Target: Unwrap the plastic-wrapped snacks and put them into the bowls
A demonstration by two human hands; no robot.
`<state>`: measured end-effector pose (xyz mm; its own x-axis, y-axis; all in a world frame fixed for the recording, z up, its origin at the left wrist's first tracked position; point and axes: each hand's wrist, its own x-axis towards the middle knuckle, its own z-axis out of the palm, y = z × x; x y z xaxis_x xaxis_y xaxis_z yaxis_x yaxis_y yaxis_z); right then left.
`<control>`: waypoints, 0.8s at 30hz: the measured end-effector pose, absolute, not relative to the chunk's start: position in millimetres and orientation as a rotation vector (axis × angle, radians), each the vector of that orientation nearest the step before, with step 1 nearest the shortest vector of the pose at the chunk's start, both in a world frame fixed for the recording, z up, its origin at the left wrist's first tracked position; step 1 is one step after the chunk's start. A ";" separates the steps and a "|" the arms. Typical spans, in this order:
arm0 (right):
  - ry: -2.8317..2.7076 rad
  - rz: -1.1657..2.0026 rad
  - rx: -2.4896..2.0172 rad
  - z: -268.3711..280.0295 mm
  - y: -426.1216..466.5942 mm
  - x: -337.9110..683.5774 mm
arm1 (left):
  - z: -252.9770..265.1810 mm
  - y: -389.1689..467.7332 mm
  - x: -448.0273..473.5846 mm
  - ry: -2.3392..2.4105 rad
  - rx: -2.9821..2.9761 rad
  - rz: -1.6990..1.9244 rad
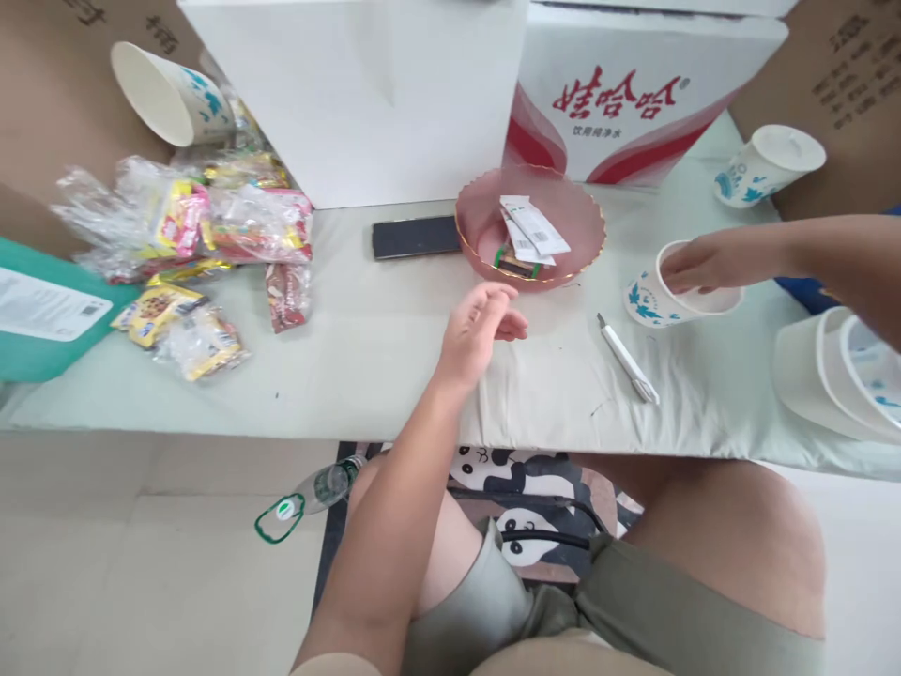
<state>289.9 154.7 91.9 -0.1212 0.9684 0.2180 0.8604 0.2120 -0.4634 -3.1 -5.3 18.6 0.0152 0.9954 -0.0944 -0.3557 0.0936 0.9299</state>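
Observation:
My left hand (480, 330) hovers over the table just in front of a pink glass bowl (587, 230). Its fingers are loosely bent and apart, and I see nothing in them. Inside the bowl lie white paper packets (533, 230) and a small green-edged item. On the right, my right hand (704, 263) reaches into a white paper tub (651, 305) with blue leaf print. The fingertips are down inside the rim, so their grip is hidden. A white utility knife (626, 359) rests on the cloth between the two hands.
A black phone (414, 238) lies left of the bowl, with snack packets (257, 225) and a tipped paper tub (169, 94) beyond it. White cartons (422, 103) stand behind. More tubs (802, 366) sit at right. On the floor is a plastic bottle (328, 485).

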 end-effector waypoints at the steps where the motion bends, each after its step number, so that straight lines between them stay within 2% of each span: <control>1: -2.070 0.299 -1.740 104.5 150.8 280.6 | 21.3 -5.9 -10.5 1.008 0.765 1.378; 5: -2.043 0.091 -1.657 125.7 115.3 211.7 | 32.7 -12.3 -48.4 1.140 0.312 1.710; 9: -2.440 0.385 -1.012 93.5 84.6 99.8 | 38.1 -20.8 -84.1 1.172 -0.017 1.861; 11: -2.484 0.562 -0.843 67.2 85.4 35.6 | 36.2 -23.3 -95.6 1.184 -0.068 1.908; 18: -2.349 0.890 -0.949 -1.6 125.8 -143.6 | 15.8 -20.6 -115.4 1.275 0.011 1.867; 24: -2.314 0.836 -0.939 -6.6 123.4 -147.7 | 7.0 -20.0 -127.8 1.290 0.125 1.804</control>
<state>-147.7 123.4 -6.6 -0.6355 0.7414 0.2155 0.4323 0.5730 -0.6962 -127.8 -20.0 7.0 -0.6008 0.6986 -0.3887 -0.5935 -0.0641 0.8023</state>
